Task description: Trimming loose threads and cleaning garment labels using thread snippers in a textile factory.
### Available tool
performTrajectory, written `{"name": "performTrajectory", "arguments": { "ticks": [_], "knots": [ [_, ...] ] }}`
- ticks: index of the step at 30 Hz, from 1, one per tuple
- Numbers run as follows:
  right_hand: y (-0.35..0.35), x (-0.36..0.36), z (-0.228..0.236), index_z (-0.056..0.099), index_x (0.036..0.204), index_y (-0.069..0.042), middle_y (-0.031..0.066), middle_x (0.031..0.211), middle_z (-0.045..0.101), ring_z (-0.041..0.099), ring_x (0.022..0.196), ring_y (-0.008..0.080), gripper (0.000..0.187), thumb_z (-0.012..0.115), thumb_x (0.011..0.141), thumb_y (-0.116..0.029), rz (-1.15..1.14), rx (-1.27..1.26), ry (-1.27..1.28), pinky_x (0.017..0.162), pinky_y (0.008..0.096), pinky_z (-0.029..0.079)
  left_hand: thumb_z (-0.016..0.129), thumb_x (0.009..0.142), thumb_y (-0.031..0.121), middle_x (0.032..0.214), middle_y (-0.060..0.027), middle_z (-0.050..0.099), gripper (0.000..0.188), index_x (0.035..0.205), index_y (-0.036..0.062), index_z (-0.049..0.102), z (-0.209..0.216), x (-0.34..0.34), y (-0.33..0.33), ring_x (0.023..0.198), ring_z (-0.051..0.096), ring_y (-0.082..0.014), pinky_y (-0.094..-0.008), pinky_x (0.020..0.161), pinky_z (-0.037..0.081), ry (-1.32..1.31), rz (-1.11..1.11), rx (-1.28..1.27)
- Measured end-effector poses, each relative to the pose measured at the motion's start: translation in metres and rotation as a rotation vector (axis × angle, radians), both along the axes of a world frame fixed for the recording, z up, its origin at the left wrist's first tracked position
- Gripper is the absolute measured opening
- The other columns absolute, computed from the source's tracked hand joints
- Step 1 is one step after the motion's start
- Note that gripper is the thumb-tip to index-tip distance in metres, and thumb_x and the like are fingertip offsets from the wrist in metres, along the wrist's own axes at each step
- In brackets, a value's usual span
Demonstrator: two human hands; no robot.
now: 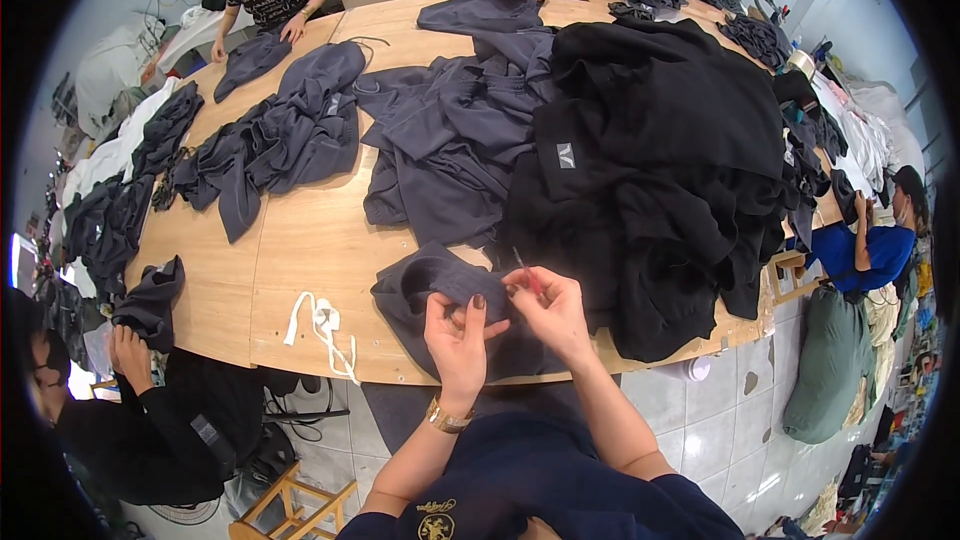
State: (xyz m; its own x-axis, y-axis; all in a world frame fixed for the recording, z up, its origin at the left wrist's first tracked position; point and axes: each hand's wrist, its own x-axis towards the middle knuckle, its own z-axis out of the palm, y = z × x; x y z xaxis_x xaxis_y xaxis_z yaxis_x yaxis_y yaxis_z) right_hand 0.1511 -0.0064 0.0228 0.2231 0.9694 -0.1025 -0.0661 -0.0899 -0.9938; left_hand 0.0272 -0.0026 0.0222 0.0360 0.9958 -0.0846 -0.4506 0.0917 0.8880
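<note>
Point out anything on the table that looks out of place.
The tangled white cord looks stray: it lies loose on the table, left of the grey garment at the left hand, touching no cloth.

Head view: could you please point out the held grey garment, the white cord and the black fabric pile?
Grey garment [405,311], head view: its left part.
White cord [327,319], head view: its bunched middle.
Black fabric pile [660,180], head view: its middle.
</note>
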Motion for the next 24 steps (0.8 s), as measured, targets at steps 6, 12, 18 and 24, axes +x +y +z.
{"name": "performTrajectory", "arguments": {
  "ticks": [6, 12, 18, 24],
  "knots": [
    [0.003, 0.004, 0.001, 0.062, 0.087, 0.002, -0.0009, 0.071, 0.058, 0.049, 0.063, 0.0022, 0.010, 0.058, 0.080, -0.005, -0.019, 0.051, -0.075, 0.056, 0.0157, 0.037, 0.052, 0.090, 0.007, 0.086, -0.0027, 0.058, 0.013, 0.099, 0.0023, 0.044, -0.005, -0.003, 0.001, 0.072, 0.056, -0.0059, -0.0264, 0.063, 0.057, -0.065, -0.019, 0.005],
    [0.000, 0.009, -0.003, 0.061, 0.088, -0.001, -0.0036, 0.075, 0.057, 0.048, 0.067, 0.0021, 0.010, 0.065, 0.079, -0.004, 0.166, 0.036, -0.057, 0.058, 0.0162, 0.039, 0.056, 0.088, 0.007, 0.081, -0.0029, 0.057, 0.011, 0.094, 0.0023, 0.048, -0.002, -0.003, 0.003, 0.070, 0.059, -0.0075, -0.0244, 0.058, 0.056, -0.110, -0.015, -0.079],
    [-0.002, 0.017, 0.020, 0.061, 0.084, -0.005, 0.0033, 0.060, 0.052, 0.051, 0.049, 0.0202, 0.023, 0.062, 0.063, 0.003, -0.053, 0.651, -0.889, 0.045, 0.0253, 0.039, 0.048, 0.093, 0.034, 0.086, -0.0112, 0.062, 0.037, 0.101, -0.0017, 0.052, -0.013, -0.038, 0.021, 0.068, 0.064, -0.0166, -0.0226, 0.050, 0.051, 0.252, -0.397, -0.197],
    [-0.010, 0.012, 0.033, 0.062, 0.084, -0.006, -0.0001, 0.056, 0.039, 0.045, 0.046, 0.0117, 0.019, 0.061, 0.065, -0.006, 0.006, 0.923, -1.277, 0.043, 0.0251, 0.033, 0.048, 0.093, 0.035, 0.097, -0.0082, 0.062, 0.036, 0.103, 0.0024, 0.057, 0.008, -0.028, 0.020, 0.094, 0.058, -0.0159, -0.0316, 0.076, 0.050, -0.249, -0.465, -0.246]
  ]
}}
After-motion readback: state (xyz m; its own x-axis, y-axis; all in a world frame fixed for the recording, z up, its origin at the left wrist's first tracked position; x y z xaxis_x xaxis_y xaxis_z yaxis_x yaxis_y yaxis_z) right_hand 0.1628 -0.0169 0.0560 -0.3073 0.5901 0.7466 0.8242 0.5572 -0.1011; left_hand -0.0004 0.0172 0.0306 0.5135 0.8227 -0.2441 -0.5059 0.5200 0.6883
